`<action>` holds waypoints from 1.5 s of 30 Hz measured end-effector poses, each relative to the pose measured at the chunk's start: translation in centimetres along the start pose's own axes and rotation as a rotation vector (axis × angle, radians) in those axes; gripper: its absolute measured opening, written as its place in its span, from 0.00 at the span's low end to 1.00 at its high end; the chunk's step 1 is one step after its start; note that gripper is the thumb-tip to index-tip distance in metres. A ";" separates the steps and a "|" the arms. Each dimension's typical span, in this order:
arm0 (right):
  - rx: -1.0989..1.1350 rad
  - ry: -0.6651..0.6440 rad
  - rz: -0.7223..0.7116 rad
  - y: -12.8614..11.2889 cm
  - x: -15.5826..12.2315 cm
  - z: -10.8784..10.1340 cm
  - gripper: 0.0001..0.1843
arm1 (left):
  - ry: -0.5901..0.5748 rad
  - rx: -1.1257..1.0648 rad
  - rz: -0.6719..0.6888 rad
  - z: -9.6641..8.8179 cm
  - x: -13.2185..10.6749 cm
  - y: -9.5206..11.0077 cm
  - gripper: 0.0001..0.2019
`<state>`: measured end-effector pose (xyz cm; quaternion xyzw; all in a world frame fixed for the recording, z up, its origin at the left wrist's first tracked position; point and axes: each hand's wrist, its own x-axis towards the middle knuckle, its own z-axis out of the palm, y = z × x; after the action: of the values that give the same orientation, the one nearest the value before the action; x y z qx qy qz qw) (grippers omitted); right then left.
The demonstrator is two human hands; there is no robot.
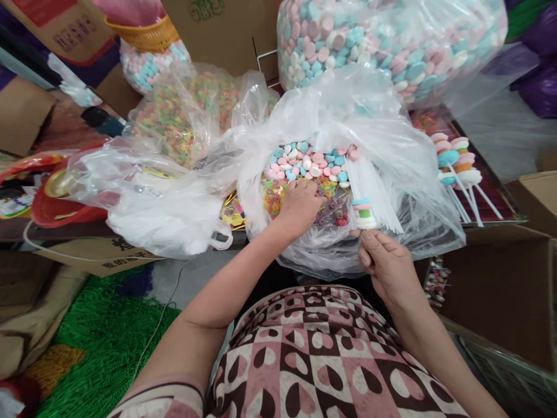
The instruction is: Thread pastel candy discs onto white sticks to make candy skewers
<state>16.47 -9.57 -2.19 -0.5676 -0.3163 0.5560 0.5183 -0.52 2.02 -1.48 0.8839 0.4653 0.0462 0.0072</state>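
Note:
My left hand (pixel 301 203) is down among small ring-shaped gummies (pixel 273 194). Its fingers are curled, and the tips and whatever they pinch are hidden. A stick of stacked candy (pixel 364 213), with blue, pink, green and white pieces, stands upright in my right hand (pixel 385 255), whose fingers are closed round its lower end. Just beyond my left hand lie pink, white and blue marshmallows (pixel 307 159). Behind the held candy stick, a bundle of white sticks (pixel 376 191) rests on the clear plastic sheet (pixel 322 255).
Finished-looking candy sticks (pixel 463 159) lie at the table's right end. A big bag of marshmallows (pixel 391 46) and a bag of gummies (pixel 187 110) stand at the back. On the left is a red basket (pixel 65 203); an open cardboard box (pixel 500 290) is lower right.

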 end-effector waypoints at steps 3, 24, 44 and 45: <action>-0.014 0.009 -0.006 0.1 0.1 -0.2 0.18 | 0.028 0.021 0.004 0.0 -0.6 -0.2 0.16; 0.056 0.009 0.013 0.7 0.2 0.0 0.19 | 0.127 -0.098 0.027 -0.1 0.6 -0.6 0.07; -0.103 -0.094 0.002 1.3 0.2 -0.9 0.21 | 0.065 -1.216 -0.221 0.6 1.4 -0.8 0.07; -0.132 -0.122 0.001 1.5 0.2 -0.9 0.22 | 0.054 -1.412 -0.264 0.6 1.1 -1.0 0.10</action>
<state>17.10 -9.98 -3.78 -0.5656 -0.3829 0.5678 0.4594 -0.70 3.48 -2.02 0.6033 0.4275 0.3567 0.5710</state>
